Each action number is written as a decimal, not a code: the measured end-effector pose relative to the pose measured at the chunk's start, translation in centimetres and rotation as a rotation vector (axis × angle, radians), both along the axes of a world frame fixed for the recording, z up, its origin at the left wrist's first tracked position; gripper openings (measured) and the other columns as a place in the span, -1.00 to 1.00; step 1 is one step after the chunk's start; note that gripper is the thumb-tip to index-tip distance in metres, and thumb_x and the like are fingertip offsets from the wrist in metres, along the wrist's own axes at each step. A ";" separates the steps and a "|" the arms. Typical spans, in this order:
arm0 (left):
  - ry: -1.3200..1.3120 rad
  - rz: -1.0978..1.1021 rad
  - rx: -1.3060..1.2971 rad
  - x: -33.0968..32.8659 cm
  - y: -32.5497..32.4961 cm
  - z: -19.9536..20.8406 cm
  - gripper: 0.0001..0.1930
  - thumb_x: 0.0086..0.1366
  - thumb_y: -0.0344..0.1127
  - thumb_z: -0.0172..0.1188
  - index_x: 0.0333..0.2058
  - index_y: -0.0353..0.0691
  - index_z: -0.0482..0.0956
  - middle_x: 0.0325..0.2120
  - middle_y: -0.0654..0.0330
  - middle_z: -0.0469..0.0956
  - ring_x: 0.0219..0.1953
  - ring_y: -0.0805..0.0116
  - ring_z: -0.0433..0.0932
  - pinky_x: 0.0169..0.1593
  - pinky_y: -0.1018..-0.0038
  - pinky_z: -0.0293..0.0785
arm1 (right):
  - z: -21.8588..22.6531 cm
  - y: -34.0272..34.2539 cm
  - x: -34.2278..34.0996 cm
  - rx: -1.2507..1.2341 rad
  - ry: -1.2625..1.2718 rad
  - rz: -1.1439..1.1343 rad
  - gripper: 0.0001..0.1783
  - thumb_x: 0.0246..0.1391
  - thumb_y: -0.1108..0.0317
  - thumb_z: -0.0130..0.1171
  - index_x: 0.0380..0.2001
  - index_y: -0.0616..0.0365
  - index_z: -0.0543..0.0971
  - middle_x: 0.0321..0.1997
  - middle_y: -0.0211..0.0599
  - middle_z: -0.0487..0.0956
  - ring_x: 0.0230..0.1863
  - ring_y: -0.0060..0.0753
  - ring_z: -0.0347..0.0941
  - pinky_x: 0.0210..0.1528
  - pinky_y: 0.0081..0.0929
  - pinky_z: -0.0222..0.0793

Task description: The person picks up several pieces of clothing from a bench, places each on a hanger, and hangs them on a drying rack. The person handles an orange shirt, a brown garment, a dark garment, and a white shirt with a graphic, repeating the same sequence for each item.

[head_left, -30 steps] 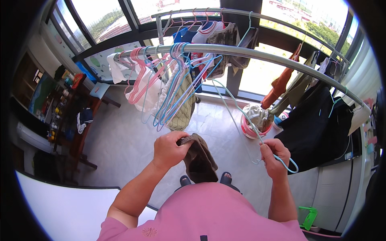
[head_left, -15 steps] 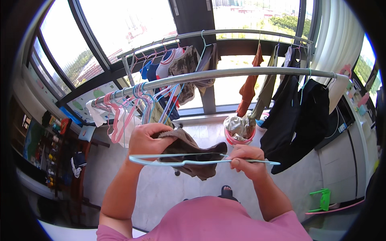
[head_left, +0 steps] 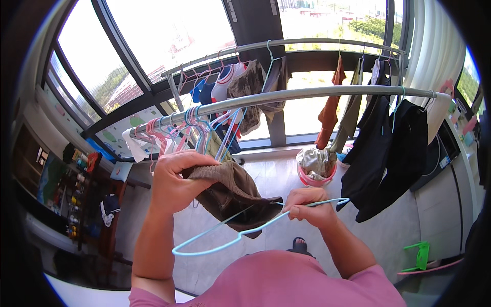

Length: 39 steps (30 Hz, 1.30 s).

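Note:
My left hand [head_left: 179, 179] is closed on the edge of a dark brown garment [head_left: 230, 194], which has what looks like a gathered waistband. The garment hangs in folds between my two hands. In my closed right hand [head_left: 309, 206] is a light blue clothes hanger [head_left: 220, 247], gripped near its hook. The hanger slants, its far shoulder end low and close to my body at the left. One of its bars passes behind or into the garment's lower edge; which, I cannot tell. The garment's right tip reaches my right fingers, and whether they pinch it is unclear.
Across the front runs a metal rail [head_left: 307, 92] with several bare hangers [head_left: 199, 130] at left and black trousers [head_left: 401, 148] at right. Behind it, another rail [head_left: 307, 42] carries clothes. A pink basket [head_left: 317, 180] of laundry and a green stool [head_left: 420, 256] stand on the floor.
The hanger has tilted, its left end dropping toward my body. My left hand has drawn the brown garment leftward, so it lies above the hanger rather than behind it.

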<state>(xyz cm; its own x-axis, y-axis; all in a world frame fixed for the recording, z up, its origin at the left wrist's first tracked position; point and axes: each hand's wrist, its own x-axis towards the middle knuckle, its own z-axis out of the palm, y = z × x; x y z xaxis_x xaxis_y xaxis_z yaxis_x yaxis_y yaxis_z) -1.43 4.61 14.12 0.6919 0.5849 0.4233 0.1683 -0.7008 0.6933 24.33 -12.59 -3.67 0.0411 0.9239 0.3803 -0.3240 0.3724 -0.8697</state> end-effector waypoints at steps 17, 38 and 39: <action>0.361 0.425 0.337 -6.6 2.3 -7.6 -0.79 0.07 -0.30 0.42 -0.27 -0.02 0.85 -0.40 0.18 0.74 -0.35 0.07 0.72 -0.26 0.26 0.63 | 4.3 -4.1 -1.3 -0.160 -0.736 -0.344 -0.92 0.17 0.45 0.41 -0.41 0.20 0.74 -0.57 -0.23 0.65 -0.57 -0.36 0.62 -0.51 -0.46 0.45; 0.349 0.225 0.209 -5.1 -2.5 -6.7 -0.70 0.20 -0.06 0.53 -0.19 -0.10 0.81 -0.42 0.22 0.72 -0.42 0.14 0.70 -0.33 0.32 0.59 | 6.7 -3.0 -4.8 -0.038 -1.060 -0.439 -0.88 0.16 0.38 0.39 -0.45 0.09 0.66 -0.55 -0.26 0.63 -0.56 -0.08 0.58 -0.50 -0.30 0.44; 0.235 0.230 0.158 -5.9 -1.7 -7.0 -0.70 0.21 -0.09 0.52 -0.18 -0.14 0.81 -0.40 0.19 0.72 -0.40 0.13 0.71 -0.30 0.32 0.60 | 7.1 -3.0 -4.7 -0.048 -0.999 -0.464 -0.88 0.16 0.38 0.39 -0.45 0.10 0.66 -0.55 -0.25 0.63 -0.55 -0.08 0.58 -0.50 -0.30 0.44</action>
<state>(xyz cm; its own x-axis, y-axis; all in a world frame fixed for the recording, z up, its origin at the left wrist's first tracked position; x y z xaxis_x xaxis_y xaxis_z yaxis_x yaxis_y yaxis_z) -7.37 2.88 7.08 0.6387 0.6768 0.3659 0.4763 -0.7213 0.5028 19.62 -15.61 3.40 0.0817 0.9129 0.4000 0.6958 0.2351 -0.6786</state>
